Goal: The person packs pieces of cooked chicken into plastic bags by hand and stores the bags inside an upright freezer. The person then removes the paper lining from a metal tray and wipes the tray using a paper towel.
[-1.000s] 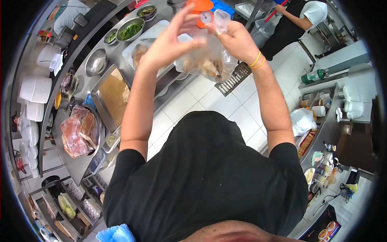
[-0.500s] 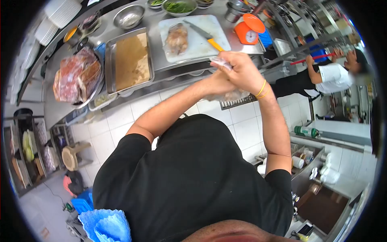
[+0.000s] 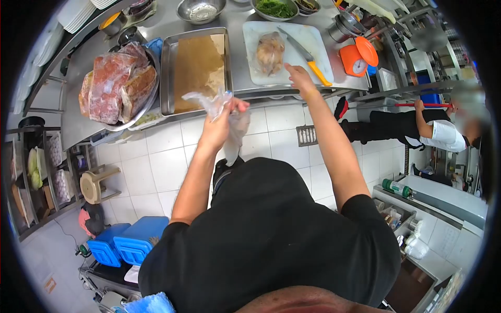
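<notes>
My left hand (image 3: 218, 128) is closed round the gathered neck of a clear plastic bag (image 3: 237, 135), which hangs over the floor by the counter's edge. Something pale sits inside the bag, its kind unclear. Beyond it, my right hand (image 3: 301, 82) is held out over the near edge of the white cutting board (image 3: 255, 39), fingers apart and nothing in them. A piece of meat in clear plastic (image 3: 270, 53) lies on the board, just left of that hand. Right of the meat is a knife with a yellow handle (image 3: 319, 74).
A steel tray with brown liquid (image 3: 201, 68) and a bowl piled with wrapped frozen meat (image 3: 117, 86) stand left of the board. An orange scale (image 3: 357, 57) is at the right. Further right, a person in a white shirt (image 3: 443, 128) grips a red pole.
My hands, together on the bag before, have separated. The left has moved left with the bag; the right has let go and is now near the board's front edge.
</notes>
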`<move>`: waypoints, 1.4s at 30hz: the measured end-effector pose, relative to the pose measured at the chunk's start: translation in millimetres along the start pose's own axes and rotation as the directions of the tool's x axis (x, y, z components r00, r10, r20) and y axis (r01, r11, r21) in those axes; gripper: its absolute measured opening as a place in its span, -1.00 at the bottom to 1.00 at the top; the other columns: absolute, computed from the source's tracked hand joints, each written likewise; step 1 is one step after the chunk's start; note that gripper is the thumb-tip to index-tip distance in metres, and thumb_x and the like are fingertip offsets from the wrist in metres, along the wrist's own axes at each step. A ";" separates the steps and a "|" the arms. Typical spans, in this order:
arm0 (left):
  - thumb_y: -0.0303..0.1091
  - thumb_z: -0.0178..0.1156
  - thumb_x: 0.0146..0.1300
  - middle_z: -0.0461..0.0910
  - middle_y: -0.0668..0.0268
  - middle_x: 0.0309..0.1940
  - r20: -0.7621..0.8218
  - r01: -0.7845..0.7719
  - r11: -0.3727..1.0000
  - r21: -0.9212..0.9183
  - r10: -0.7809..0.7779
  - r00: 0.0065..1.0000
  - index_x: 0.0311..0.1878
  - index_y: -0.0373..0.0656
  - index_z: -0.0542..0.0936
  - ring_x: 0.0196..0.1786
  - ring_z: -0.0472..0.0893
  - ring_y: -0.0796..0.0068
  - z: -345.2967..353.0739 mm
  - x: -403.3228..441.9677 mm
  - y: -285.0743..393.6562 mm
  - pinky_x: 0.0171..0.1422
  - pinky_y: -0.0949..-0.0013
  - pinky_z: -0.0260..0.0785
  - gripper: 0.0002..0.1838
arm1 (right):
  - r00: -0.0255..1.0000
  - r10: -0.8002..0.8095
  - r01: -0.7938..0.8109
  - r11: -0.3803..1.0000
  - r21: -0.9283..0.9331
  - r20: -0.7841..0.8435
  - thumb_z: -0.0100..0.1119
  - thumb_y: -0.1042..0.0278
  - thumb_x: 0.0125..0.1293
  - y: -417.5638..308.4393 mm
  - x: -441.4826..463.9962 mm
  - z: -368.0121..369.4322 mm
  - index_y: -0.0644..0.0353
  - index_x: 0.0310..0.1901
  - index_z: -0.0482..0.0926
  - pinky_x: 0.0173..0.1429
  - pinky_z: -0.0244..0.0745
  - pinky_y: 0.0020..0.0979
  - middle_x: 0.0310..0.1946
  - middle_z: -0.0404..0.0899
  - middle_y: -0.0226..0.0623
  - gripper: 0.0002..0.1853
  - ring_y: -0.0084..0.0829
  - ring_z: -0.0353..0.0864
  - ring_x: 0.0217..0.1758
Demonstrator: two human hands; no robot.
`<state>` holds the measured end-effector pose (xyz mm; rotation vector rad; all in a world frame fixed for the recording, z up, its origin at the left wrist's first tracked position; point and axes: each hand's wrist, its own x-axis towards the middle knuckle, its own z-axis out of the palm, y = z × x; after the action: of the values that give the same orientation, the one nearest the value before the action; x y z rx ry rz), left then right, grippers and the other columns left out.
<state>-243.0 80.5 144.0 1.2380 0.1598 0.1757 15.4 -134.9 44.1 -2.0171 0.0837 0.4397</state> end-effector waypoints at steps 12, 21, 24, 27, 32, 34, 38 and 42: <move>-0.20 -0.02 0.54 0.60 0.19 -0.23 -0.131 0.206 0.852 0.481 -0.163 0.978 -0.19 -0.26 0.58 -0.12 0.57 0.29 -77.4 -50.3 -15.3 0.05 0.24 0.37 -0.67 | 0.907 0.203 -0.404 0.665 -0.628 -0.369 0.52 -0.12 -0.11 -111.0 94.4 110.1 0.31 0.53 -0.26 0.35 0.45 -0.16 0.27 0.42 0.21 0.38 -0.12 0.51 0.33; -0.12 -0.04 0.52 0.63 -0.13 -0.21 -0.193 0.288 0.505 0.814 -0.233 0.953 -0.06 -0.32 0.60 -0.09 0.61 -0.19 -93.9 -71.8 -54.5 0.01 -0.02 0.43 -0.59 | 0.905 0.253 -0.342 0.911 0.232 0.341 0.46 0.08 0.06 -16.1 135.8 15.5 0.20 0.06 0.57 0.16 0.59 -0.05 -0.09 0.69 -0.13 -0.44 -0.23 0.70 -0.02; 0.07 -0.07 0.51 0.68 -0.16 -0.22 -0.307 0.458 0.507 0.730 -0.355 0.883 -0.01 -0.33 0.62 -0.07 0.67 -0.12 -93.5 -60.9 -67.8 0.05 0.01 0.46 -0.43 | 0.889 0.050 -0.360 0.691 0.627 0.455 0.37 0.16 0.20 26.5 96.0 -14.5 0.17 -0.01 0.61 0.13 0.61 -0.06 -0.11 0.71 -0.24 -0.62 -0.29 0.71 -0.08; 0.16 -0.05 0.48 0.68 -0.18 -0.23 -0.237 0.380 0.485 0.787 -0.332 0.913 -0.06 -0.37 0.63 -0.06 0.68 -0.13 -76.5 -48.7 -76.8 0.07 0.02 0.46 -0.35 | 0.816 -0.056 -0.466 0.526 0.712 0.575 0.33 0.10 0.24 45.5 11.6 -53.7 0.12 0.01 0.63 0.09 0.63 -0.15 -0.12 0.71 -0.25 -0.62 -0.34 0.71 -0.09; 0.30 -0.07 0.40 0.66 -0.26 -0.22 -0.232 0.274 0.056 0.960 -0.386 0.893 -0.18 -0.50 0.66 -0.02 0.66 -0.21 -70.7 -20.7 -189.8 0.09 -0.01 0.45 -0.18 | 0.829 -0.075 -0.513 0.291 0.807 0.554 0.28 0.18 0.21 137.1 -107.3 -146.8 0.21 0.02 0.64 -0.02 0.65 -0.17 -0.19 0.72 -0.16 -0.61 -0.29 0.73 -0.21; 0.25 -0.11 0.44 0.68 -0.21 -0.24 -0.230 0.253 -0.010 0.968 -0.449 0.863 -0.17 -0.45 0.68 -0.04 0.67 -0.20 -56.6 -22.6 -220.2 0.08 -0.03 0.46 -0.23 | 0.801 -0.063 -0.573 0.205 0.793 0.595 0.24 0.20 0.19 173.7 -167.2 -192.8 0.26 0.03 0.61 -0.01 0.65 -0.16 -0.19 0.72 -0.10 -0.58 -0.24 0.74 -0.21; 0.20 -0.14 0.47 0.67 -0.17 -0.17 -0.090 0.111 -0.004 0.994 -0.613 0.785 -0.09 -0.40 0.66 0.00 0.65 -0.16 11.9 -42.0 -275.9 0.12 -0.03 0.44 -0.28 | 0.925 0.106 -0.377 0.155 0.913 0.364 0.29 0.10 0.14 294.9 -271.8 -283.2 0.26 0.00 0.61 -0.05 0.65 -0.14 -0.22 0.71 -0.10 -0.53 -0.18 0.72 -0.28; 0.22 -0.15 0.46 0.64 -0.19 -0.11 -0.041 0.012 -0.046 0.999 -0.734 0.678 -0.03 -0.41 0.63 0.05 0.62 -0.15 96.3 -61.4 -316.6 0.16 -0.01 0.42 -0.26 | 0.961 0.170 -0.213 -0.048 0.976 0.218 0.23 0.12 0.17 363.7 -389.3 -373.7 0.28 0.05 0.59 0.01 0.66 -0.14 -0.20 0.71 -0.08 -0.52 -0.15 0.73 -0.22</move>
<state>-267.5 -122.1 -123.7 2.5550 0.1445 -1.1124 -335.0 -682.8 22.2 -0.4248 0.5381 0.3797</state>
